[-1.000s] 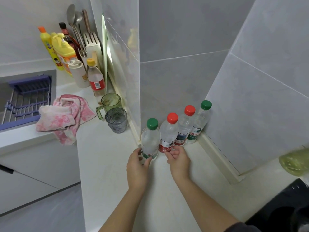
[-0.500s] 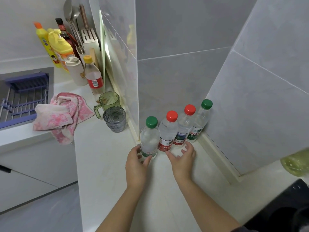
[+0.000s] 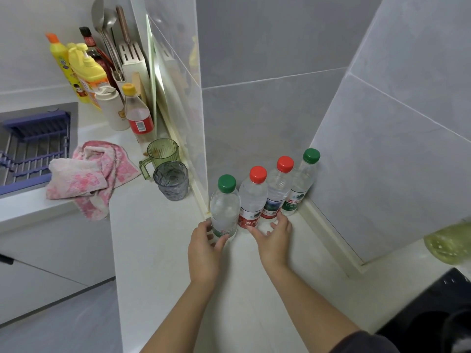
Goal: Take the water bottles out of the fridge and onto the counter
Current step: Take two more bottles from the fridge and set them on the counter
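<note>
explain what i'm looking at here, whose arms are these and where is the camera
There is no machine here. These are a person's two bare arms, filmed by one wide-angle camera worn on the head and looking down, so there is only one view. Four water bottles stand in a row on the white counter in a tiled corner, green caps at the ends and red caps between. The left hand grips the near green-cap bottle. The right hand is open, its fingers by the bases of the red-cap bottles, and it holds nothing. Further left are a pink towel, two cups and a sink rack.
</note>
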### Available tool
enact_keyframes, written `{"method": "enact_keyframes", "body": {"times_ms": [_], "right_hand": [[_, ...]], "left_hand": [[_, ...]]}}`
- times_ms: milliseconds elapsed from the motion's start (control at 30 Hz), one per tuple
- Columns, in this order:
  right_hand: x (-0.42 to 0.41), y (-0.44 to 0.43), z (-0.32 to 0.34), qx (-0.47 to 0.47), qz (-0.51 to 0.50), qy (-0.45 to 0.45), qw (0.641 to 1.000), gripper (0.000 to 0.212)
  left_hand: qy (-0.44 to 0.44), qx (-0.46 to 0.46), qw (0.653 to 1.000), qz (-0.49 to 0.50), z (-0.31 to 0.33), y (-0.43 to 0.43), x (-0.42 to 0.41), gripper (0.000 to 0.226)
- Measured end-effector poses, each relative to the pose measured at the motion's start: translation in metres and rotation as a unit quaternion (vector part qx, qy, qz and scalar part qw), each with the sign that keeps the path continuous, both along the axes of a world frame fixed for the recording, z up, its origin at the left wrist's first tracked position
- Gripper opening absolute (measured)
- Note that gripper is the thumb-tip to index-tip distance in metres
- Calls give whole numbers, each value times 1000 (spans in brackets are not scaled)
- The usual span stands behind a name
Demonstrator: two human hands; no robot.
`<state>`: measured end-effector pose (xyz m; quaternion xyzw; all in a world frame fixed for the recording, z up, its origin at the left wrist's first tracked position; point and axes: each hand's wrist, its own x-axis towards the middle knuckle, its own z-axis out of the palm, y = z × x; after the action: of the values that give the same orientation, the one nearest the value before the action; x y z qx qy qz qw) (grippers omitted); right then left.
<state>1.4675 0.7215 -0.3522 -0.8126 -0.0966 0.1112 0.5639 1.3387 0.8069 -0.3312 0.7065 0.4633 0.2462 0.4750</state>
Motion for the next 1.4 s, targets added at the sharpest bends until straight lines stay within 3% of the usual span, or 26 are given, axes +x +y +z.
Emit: {"method": "enact_keyframes", "body": {"times_ms": [100,200,333,433,633,833,1133,1400], "right_hand": [[10,-17,1,-30,-9,-19,999,85],[22,-29,7,-31,-29,-21,999,103],[29,-19,16,-18,36,-27,999,126],[29,-12,15,-27,31,-13,999,132],[32,-11,10,-46,39,-15,998,131],[21,-11,10,-36,61,-9,997,129],[10,5,4,-56,98,-6,994,116],[9,4,6,-78,101,-11,992,114]], "left_hand": [[-3,-4,1000,-6,1,1,-2,50],[3,2,1000,-8,2,0,-1,53],[10,8,1000,-12,3,2,-1,49],[19,12,1000,-20,4,5,-1,44],[29,35,998,-34,4,11,0,34],[37,48,997,-46,3,8,-3,46],[115,108,984,-87,6,12,1,33],[126,113,981,-98,8,13,1,34]]}}
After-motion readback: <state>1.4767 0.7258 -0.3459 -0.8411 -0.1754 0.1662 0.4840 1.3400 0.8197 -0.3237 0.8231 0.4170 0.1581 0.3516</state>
